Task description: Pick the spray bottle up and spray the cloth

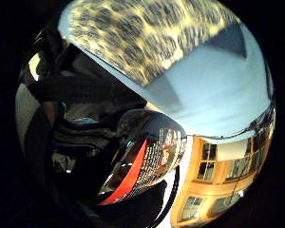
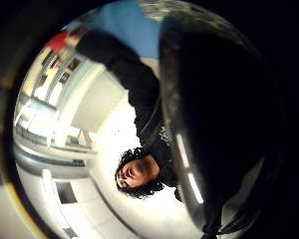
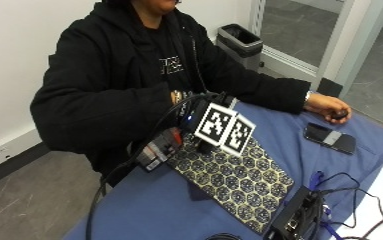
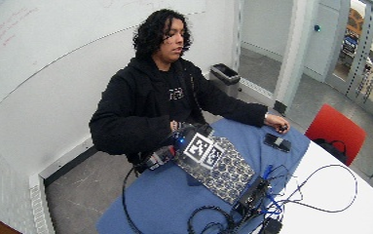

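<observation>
A dark spray bottle with a red and grey label lies tilted over the near-left edge of the table, gripped by my gloved right hand. The hand is mostly hidden behind its gear, so the fingers barely show. Beside the hand, a dark cloth with a gold hexagon pattern lies flat on the blue table cover. The little finger side palm view shows the bottle close to the palm, with the patterned cloth beyond. In the thumb side palm view the bottle is a large dark mass.
The person's bare left hand rests at the far end of the table on a small dark object. A phone lies near it. A black box with cables sits beside the cloth. A bin stands on the floor behind.
</observation>
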A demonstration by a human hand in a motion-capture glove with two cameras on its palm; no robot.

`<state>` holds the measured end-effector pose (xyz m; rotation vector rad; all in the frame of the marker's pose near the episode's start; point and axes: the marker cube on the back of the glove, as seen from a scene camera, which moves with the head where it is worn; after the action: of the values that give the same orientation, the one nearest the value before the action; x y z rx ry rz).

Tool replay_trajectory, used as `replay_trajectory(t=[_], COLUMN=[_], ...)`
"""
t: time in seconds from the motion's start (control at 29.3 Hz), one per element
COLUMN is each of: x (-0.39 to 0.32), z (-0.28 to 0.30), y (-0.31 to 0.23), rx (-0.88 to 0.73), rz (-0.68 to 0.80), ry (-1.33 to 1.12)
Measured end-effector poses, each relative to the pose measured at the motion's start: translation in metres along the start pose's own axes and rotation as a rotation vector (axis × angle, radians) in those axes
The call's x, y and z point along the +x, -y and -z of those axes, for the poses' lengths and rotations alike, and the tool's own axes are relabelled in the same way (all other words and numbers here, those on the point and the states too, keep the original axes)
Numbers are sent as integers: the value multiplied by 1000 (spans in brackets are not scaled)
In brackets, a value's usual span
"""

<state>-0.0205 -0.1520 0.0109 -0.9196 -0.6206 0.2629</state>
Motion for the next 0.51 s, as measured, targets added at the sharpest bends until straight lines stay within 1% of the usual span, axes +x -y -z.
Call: replay_trajectory(t=[0.14, 0.34, 0.51], x=[-65, -136, -171], z=[24, 45, 59], y=[5, 36, 73], rx=[115, 246, 443], rz=[234, 560, 748], ry=[-6, 98, 207])
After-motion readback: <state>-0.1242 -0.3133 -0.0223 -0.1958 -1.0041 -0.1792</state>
